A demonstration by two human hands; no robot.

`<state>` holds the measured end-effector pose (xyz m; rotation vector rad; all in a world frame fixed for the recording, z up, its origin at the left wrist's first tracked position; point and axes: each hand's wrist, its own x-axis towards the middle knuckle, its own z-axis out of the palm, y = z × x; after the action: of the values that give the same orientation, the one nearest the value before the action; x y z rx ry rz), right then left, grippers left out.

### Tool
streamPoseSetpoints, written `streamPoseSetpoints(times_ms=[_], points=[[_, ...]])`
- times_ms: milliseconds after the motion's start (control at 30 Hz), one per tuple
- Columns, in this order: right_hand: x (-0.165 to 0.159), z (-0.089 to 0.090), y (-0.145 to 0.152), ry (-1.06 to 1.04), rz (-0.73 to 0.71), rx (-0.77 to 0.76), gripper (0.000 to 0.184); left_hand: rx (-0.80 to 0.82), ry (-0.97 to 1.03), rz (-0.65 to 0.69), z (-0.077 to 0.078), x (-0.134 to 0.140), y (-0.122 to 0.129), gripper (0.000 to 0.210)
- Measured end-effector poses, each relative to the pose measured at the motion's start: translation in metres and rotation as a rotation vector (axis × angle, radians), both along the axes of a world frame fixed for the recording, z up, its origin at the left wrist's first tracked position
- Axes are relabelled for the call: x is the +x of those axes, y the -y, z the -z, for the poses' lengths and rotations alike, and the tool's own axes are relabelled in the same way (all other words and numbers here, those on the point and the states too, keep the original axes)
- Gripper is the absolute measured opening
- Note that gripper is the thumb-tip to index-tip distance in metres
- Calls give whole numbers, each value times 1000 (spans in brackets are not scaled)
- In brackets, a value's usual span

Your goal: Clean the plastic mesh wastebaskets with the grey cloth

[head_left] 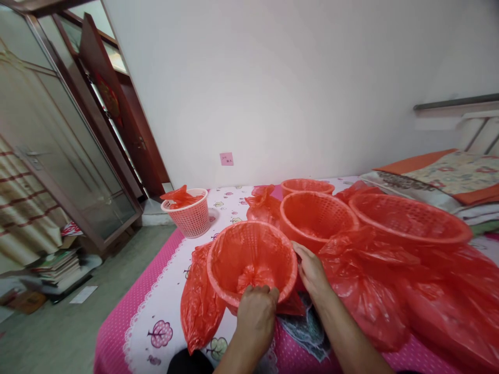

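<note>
Before me on the bed stands a basket (218,249) lined with a thin red plastic bag (255,252), which is folded over its rim and bunched at the bottom. My left hand (257,314) is closed over the near rim, its fingers curled over the bag-covered edge. At the right side of the same rim is my right hand (311,266), closed around the edge with some fingers hidden behind it. Loose red plastic (200,301) hangs down the basket's left side onto the bedspread. A crumpled clear plastic wrapper (306,330) lies under my right forearm.
Several other bag-lined baskets (317,215) stand to the right, red plastic (362,280) spilling from them. At the back left is a pink and white basket (193,221) with red plastic inside. Folded bedding (463,169) lies far right. The bed's edge (144,285) drops to the floor on the left.
</note>
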<state>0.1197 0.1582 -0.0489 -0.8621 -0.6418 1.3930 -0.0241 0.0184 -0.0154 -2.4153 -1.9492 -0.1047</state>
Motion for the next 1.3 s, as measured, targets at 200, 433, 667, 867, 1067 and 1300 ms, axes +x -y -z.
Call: streamPoseSetpoints(times_ms=[200,433,667,867,1067,1300], points=[[-8,6,-1,-4,-12,-1,49,-8,-3,-7,-3,-3,0,23],[-7,11,7,18,-57,-4,49,-14,-16,-28,-6,-1,-1,22],[-9,25,15,171,27,51,42,-4,-12,-25,-10,2,-1,21],[-11,23,31,188,18,65,48,11,-20,-32,-6,0,0,21],[-18,16,52,243,64,97,52,-29,13,-88,-11,7,-5,24],[-23,19,58,221,53,92,54,-108,7,-215,-19,24,-13,33]])
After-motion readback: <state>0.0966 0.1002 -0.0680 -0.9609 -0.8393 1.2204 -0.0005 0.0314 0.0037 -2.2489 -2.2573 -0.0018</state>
